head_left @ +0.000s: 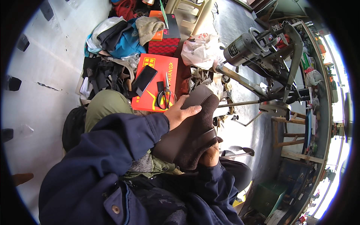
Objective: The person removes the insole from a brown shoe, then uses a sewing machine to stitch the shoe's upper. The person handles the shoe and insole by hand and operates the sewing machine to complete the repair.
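Note:
A dark brown boot (197,112) with a fuzzy lining and a strap lies tilted over my lap. My left hand (182,112) grips its side, thumb across the leather. My right hand (209,153) is closed on the boot's lower right part near the strap, its fingers partly hidden by it. Just beyond them a red box (146,97) bears a black phone (146,78) and black-handled scissors (164,93).
A hand-cranked sewing machine (240,50) stands at the right, before a cluttered shelf (302,159). Piled cloth (127,37), a white plastic bag (198,50), dark boxes (164,47) and a pale chair (191,18) are at the back.

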A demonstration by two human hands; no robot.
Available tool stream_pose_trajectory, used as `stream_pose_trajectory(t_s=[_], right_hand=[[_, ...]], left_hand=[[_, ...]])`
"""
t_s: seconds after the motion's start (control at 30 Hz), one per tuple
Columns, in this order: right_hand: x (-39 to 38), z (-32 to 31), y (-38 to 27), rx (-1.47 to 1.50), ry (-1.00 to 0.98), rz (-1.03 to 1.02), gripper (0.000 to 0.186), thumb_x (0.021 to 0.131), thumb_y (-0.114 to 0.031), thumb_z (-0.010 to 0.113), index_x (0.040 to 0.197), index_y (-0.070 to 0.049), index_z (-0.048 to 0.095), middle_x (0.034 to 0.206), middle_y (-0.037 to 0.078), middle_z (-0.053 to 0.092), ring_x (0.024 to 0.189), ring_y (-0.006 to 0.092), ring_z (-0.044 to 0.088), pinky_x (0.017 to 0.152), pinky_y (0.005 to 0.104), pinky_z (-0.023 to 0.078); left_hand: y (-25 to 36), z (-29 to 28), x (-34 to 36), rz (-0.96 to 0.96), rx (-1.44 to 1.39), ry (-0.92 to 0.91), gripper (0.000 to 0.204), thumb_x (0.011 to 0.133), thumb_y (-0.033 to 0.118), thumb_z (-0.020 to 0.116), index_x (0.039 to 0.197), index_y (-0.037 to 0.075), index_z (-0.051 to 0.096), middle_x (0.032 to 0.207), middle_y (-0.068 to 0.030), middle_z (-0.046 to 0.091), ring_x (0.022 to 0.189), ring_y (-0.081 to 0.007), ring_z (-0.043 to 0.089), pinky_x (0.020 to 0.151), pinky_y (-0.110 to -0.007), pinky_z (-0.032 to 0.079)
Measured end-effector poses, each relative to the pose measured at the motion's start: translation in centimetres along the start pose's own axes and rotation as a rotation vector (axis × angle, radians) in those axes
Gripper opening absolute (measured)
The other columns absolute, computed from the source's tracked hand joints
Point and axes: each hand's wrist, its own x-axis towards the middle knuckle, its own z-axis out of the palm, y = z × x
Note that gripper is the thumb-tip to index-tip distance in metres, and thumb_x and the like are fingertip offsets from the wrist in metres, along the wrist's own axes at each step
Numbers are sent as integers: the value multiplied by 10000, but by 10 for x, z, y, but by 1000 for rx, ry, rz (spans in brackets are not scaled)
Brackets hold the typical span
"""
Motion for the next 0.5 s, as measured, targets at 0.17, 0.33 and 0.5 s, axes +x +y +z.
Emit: stream_pose_trajectory(t_s=[0.17,0.33,0.5], right_hand=[[1,-2,5,-210,-3,-95,318,942,18,509,1248,-13,589,1088,83,669,950,207,653,825,309,540],[-2,1,6,-327,20,-158,329,933,6,478,1243,-12,588,1088,75,666,957,191,643,843,299,528],[-1,-1,11,-462,17,-276,338,934,-19,488,1252,-9,601,1101,86,677,976,202,651,866,309,534]], left_hand=[[-3,0,4,34,63,-11,1057,898,667,688,1534,-85,303,1506,-247,458,1429,-308,422,1194,-381,309],[-2,3,0,-53,152,36,1139,869,685,709,1552,-103,251,1538,-276,423,1452,-322,407,1200,-383,311],[2,6,-1,-67,24,-19,1156,864,672,728,1559,-106,229,1540,-273,428,1444,-324,422,1190,-373,331]])
